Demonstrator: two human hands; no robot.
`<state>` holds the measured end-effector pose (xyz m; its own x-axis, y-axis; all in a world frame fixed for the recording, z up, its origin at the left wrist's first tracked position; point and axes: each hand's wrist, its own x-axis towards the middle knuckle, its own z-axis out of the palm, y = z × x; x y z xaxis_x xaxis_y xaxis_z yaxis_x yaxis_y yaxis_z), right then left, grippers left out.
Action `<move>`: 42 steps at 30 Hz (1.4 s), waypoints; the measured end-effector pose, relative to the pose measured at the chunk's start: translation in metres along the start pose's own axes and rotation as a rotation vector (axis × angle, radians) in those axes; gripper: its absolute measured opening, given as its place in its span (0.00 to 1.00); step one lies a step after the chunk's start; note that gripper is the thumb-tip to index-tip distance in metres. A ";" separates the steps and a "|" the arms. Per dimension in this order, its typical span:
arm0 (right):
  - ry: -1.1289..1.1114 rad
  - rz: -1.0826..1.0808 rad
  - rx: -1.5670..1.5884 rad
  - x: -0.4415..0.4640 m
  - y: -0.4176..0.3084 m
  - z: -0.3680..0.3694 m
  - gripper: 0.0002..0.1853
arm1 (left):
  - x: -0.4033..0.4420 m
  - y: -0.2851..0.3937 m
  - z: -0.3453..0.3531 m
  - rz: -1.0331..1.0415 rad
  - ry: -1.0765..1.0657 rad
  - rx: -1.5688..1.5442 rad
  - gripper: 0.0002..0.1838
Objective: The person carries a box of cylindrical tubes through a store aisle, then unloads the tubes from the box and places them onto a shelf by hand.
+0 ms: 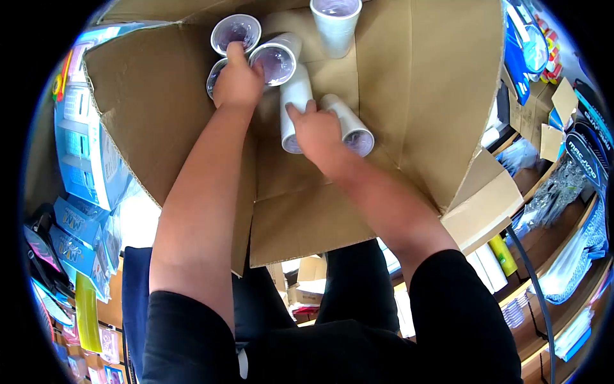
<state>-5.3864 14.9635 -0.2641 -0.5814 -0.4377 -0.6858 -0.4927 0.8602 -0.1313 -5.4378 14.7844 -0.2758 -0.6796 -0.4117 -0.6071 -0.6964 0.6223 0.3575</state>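
Observation:
An open cardboard box (422, 83) holds several white cup-like rolls with clear, purplish ends. My left hand (240, 80) is among the upright ones at the upper left, its fingers between a round-topped one (236, 32) and a tilted one (275, 63); its grip is partly hidden. My right hand (314, 131) has its fingers on a white roll (296, 99) lying lengthwise. Just right of that hand another roll (348, 125) lies slanted. One more (336, 29) stands at the box's top.
Shelves with packaged goods (566, 211) curve along the right. Blue and white packages (89, 147) stack up at the left. A loose cardboard flap (483, 205) juts out at the box's lower right. More boxes (310, 278) show on the floor below.

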 end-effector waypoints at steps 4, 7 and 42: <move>-0.094 0.011 0.042 0.006 0.024 -0.043 0.13 | -0.004 -0.002 0.007 0.018 -0.025 0.043 0.25; -0.126 -0.119 -0.199 0.003 0.037 -0.022 0.17 | -0.008 -0.002 0.014 0.036 -0.036 0.014 0.25; 0.231 -0.152 0.300 -0.068 0.104 0.009 0.18 | -0.005 0.004 0.011 0.055 -0.071 0.076 0.22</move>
<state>-5.3924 15.0854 -0.2374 -0.6636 -0.5835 -0.4683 -0.3931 0.8045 -0.4453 -5.4349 14.7963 -0.2791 -0.6965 -0.3285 -0.6379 -0.6368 0.6927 0.3386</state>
